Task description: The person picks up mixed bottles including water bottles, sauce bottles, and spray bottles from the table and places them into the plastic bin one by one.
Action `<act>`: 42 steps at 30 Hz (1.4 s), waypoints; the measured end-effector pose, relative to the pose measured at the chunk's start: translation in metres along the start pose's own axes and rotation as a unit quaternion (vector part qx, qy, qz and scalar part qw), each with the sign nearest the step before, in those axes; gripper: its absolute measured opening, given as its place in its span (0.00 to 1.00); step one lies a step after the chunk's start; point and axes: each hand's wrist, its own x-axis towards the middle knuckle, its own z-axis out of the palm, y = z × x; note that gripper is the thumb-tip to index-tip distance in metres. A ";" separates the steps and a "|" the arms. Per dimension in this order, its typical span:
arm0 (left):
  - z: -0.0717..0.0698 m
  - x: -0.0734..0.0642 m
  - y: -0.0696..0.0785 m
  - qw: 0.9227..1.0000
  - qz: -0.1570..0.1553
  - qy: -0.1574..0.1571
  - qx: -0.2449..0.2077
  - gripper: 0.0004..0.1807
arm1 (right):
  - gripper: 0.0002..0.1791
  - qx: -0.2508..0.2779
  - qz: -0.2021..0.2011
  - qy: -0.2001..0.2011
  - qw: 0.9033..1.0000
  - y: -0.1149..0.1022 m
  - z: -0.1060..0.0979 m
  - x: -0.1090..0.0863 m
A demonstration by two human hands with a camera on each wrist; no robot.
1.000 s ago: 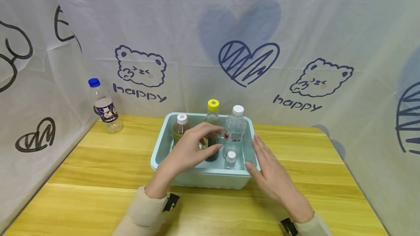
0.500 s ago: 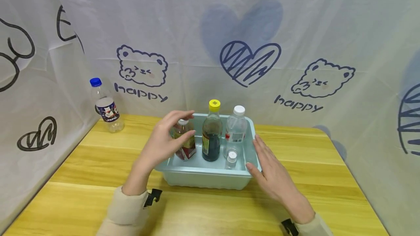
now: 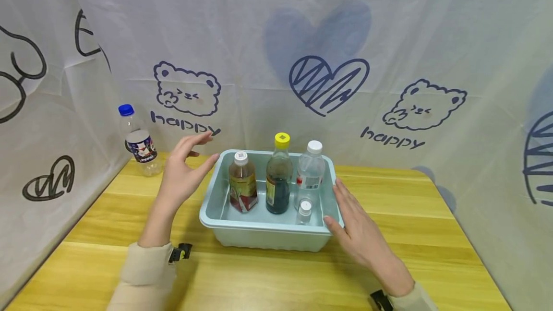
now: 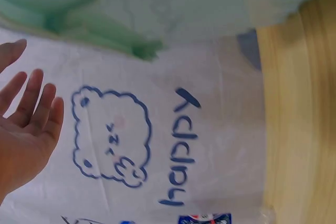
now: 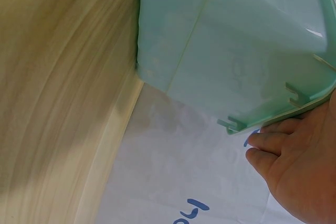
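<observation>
A pale blue-green plastic basin [image 3: 272, 238] stands on the table in the head view. Upright inside are a brown drink bottle [image 3: 243, 186] with a white cap, a yellow-capped bottle [image 3: 278, 191] of dark liquid, a clear white-capped bottle [image 3: 310, 172] and a small white-capped bottle [image 3: 304, 212]. Just left of the basin, my left hand [image 3: 181, 174] hovers with thumb and fingers spread, holding nothing. My right hand [image 3: 356, 227] rests along the basin's right rim, its fingers straight. From the right wrist view, that hand's fingers [image 5: 268, 142] lie under the rim's outer edge.
A clear Pepsi bottle [image 3: 141, 145] with a blue cap stands at the table's back left, behind my left hand. The wooden table [image 3: 268, 282] extends around the basin. A white printed cloth [image 3: 242, 37] hangs behind and at both sides.
My left hand has moved left, from over the dark-liquid bottle, past the brown drink bottle, to outside the basin's left rim. The right hand stays at the right rim.
</observation>
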 end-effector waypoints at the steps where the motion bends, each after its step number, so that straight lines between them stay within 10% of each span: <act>1: -0.002 0.001 -0.004 1.000 -0.004 0.011 0.000 0.30 | 0.41 0.000 0.001 0.000 1.000 0.000 0.000 0.000; 16: -0.023 0.016 -0.055 0.981 -0.091 0.165 0.042 0.28 | 0.40 -0.008 -0.013 0.012 1.000 0.002 0.000 -0.001; 30: -0.042 0.024 -0.099 0.939 -0.221 0.261 0.025 0.46 | 0.40 -0.005 0.004 -0.002 1.000 -0.001 0.001 -0.001; 42: -0.053 0.034 -0.127 0.916 -0.335 0.219 0.005 0.53 | 0.40 -0.006 0.006 0.000 1.000 0.001 0.001 -0.002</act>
